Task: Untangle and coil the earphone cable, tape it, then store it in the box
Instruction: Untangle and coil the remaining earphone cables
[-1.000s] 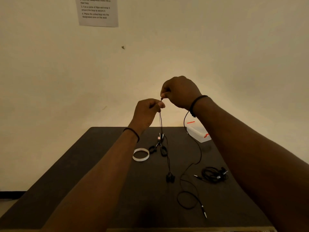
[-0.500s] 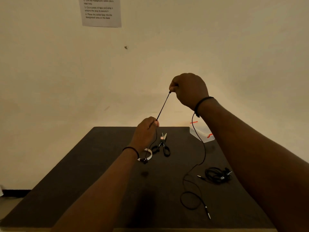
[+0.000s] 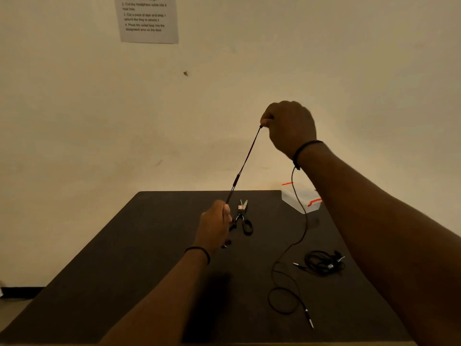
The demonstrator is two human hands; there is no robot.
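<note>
A black earphone cable (image 3: 245, 162) runs taut between my two hands above the dark table (image 3: 149, 258). High up, my right hand (image 3: 289, 126) pinches the cable's upper part. Lower and to the left, my left hand (image 3: 215, 224) grips the twin strands, with the earbuds hanging below its fingers. The rest of the cable drops from under my right wrist, loops on the table and ends in a plug (image 3: 309, 319). A clear plastic box with red clips (image 3: 300, 198) sits at the table's far right corner. The tape roll is hidden behind my left hand.
Black-handled scissors (image 3: 243, 218) lie just right of my left hand. A second tangled black earphone bundle (image 3: 323, 263) lies on the right side of the table. A printed instruction sheet (image 3: 149, 18) hangs on the wall.
My hands have drawn apart: the right rose and went right, the left slid down the cable toward the table, pulling the strands straight. The earbuds lifted off the table.
</note>
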